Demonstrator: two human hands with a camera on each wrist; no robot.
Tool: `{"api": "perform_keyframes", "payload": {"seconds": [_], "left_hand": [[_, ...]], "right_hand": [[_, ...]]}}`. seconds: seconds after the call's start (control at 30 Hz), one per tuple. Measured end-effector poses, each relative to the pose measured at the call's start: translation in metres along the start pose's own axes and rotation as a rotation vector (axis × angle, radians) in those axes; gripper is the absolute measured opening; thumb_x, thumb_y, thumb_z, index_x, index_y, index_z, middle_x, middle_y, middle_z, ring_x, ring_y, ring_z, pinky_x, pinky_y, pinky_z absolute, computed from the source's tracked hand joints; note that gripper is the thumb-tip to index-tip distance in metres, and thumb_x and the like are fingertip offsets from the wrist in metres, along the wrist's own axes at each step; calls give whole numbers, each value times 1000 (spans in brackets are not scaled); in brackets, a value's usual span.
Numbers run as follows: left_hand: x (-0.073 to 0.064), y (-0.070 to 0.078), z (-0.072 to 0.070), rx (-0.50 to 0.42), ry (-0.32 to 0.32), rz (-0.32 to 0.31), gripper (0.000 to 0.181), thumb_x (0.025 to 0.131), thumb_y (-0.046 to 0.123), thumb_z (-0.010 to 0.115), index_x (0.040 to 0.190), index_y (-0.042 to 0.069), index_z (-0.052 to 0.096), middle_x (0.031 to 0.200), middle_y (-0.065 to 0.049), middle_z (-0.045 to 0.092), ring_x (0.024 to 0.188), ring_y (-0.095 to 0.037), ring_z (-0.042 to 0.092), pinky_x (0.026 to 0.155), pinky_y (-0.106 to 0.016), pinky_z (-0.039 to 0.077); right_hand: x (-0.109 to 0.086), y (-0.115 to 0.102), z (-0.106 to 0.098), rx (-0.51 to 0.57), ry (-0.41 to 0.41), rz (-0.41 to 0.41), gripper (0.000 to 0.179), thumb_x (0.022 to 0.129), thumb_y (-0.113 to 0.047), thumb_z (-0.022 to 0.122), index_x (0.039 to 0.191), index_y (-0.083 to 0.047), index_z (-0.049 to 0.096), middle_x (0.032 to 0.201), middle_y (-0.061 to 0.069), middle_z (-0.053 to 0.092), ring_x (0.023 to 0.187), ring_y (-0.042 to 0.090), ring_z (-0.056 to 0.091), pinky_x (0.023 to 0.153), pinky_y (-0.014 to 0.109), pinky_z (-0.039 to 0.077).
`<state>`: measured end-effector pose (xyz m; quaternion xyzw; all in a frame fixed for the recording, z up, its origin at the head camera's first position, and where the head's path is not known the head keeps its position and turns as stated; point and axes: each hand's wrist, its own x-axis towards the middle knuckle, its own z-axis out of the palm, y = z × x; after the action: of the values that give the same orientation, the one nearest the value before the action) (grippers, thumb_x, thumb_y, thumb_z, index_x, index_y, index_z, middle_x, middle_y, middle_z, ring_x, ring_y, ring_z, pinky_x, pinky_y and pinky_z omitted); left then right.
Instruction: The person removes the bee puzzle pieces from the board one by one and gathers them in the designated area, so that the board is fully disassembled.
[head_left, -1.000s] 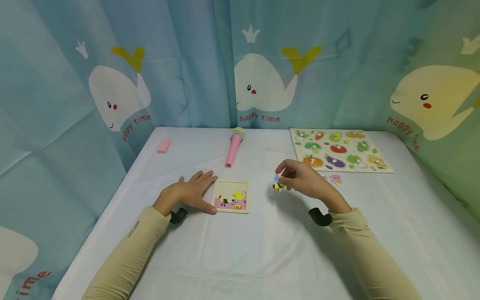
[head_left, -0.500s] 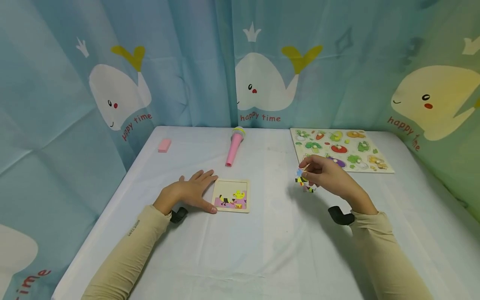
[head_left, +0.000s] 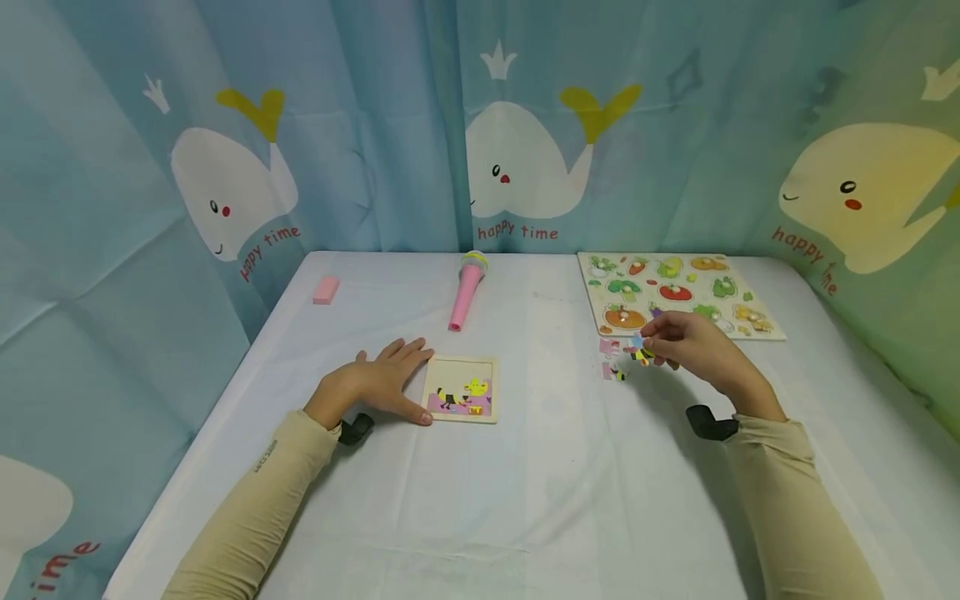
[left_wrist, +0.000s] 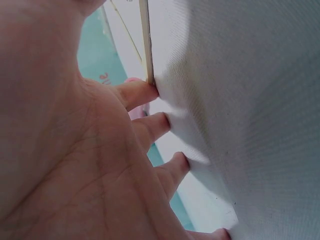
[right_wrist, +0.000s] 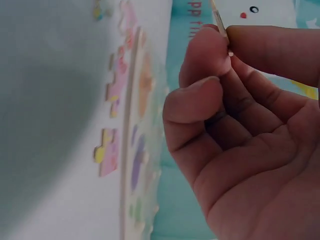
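My left hand lies with fingers spread, its thumb and index fingertips at the left edge of a small wooden puzzle tray. The left wrist view shows the index fingertip right at the tray's corner. Several pieces fill the tray's lower part, with yellow, black and pink pictures. Between thumb and index finger my right hand pinches a blue, yellow and black puzzle piece; the right wrist view shows that piece edge-on. Loose pink puzzle pieces lie on the table close to this hand, also a pink-and-yellow piece beside the vegetable board.
The vegetable peg board lies at the back right, partly behind my right hand. A pink toy microphone lies at the back middle, and a pink block at the back left. A whale-print curtain surrounds the table's back and sides.
My right hand has moved to the right with the puzzle piece, away from the tray and towards the loose pieces. The left hand has stayed at the tray.
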<state>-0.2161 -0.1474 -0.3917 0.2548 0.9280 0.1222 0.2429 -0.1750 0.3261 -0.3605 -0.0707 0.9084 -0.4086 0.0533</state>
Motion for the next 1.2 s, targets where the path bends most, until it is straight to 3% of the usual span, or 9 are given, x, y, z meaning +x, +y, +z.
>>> {"api": "perform_keyframes", "payload": {"seconds": [0.2, 0.67, 1.2], "left_hand": [[0, -1, 0, -5, -1, 9, 120, 85, 62, 84, 173, 12, 19, 180, -11, 5, 164, -39, 0, 116, -83, 5], [-1, -1, -2, -9, -1, -1, 121, 85, 62, 84, 173, 13, 18, 180, -9, 4, 164, -38, -1, 117, -82, 4], [1, -2, -1, -11, -4, 7, 120, 85, 63, 83, 173, 13, 18, 180, -9, 4, 164, -36, -2, 117, -82, 3]], "right_hand": [[2, 8, 0, -4, -29, 93, 20, 106, -6, 65, 116, 11, 61, 91, 11, 69, 77, 25, 64, 64, 33, 54], [6, 21, -3, -48, -137, 208, 17, 105, -7, 67, 109, 10, 63, 91, 10, 67, 77, 23, 64, 67, 32, 58], [8, 23, 4, -157, -125, 229, 13, 103, -5, 68, 103, 7, 62, 86, 9, 61, 74, 22, 58, 61, 33, 53]]}}
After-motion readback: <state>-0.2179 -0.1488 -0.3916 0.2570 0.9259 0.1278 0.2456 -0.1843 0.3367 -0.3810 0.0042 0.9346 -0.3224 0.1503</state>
